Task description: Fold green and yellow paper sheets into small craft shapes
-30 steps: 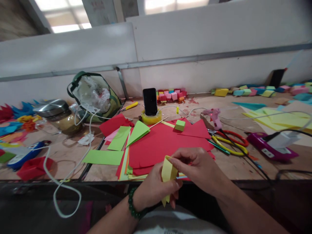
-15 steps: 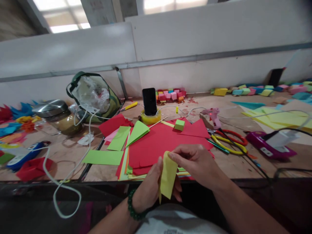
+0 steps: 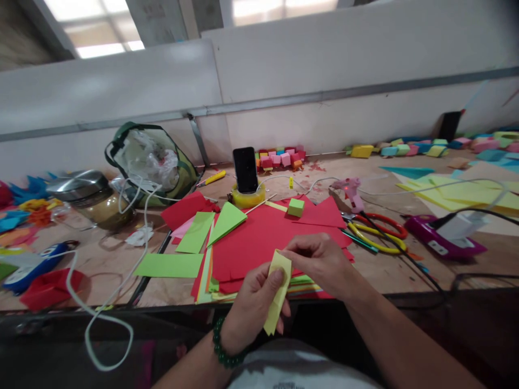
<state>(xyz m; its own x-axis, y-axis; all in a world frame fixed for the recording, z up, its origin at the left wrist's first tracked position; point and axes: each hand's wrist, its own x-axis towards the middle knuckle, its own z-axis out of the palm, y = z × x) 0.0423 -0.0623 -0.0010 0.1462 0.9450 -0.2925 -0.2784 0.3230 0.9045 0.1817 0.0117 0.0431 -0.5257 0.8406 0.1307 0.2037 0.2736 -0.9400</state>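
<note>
A folded strip of yellow paper (image 3: 279, 294) is held upright at a slant over the table's front edge. My left hand (image 3: 259, 294) is closed on it, thumb flat across its front and fingertips showing behind. The thumb and forefinger of my right hand (image 3: 318, 262) pinch its upper right corner; the other fingers are curled. Just beyond my hands lies a stack of red paper (image 3: 251, 237), with other colours peeking out underneath. A small green paper cube (image 3: 295, 207) sits on the stack, and green paper pieces (image 3: 170, 265) lie to its left.
Behind the stack a phone (image 3: 245, 170) leans in a roll of yellow tape (image 3: 248, 198). To the right are a pink glue gun (image 3: 349, 193), scissors (image 3: 379, 233) and a purple power strip (image 3: 444, 237). A glass jar (image 3: 91, 200) and loose white cable (image 3: 87, 329) occupy the left.
The yellow paper is now narrower, pressed together along its length. My left thumb has come round onto its front face, while my right fingers stay at the top corner.
</note>
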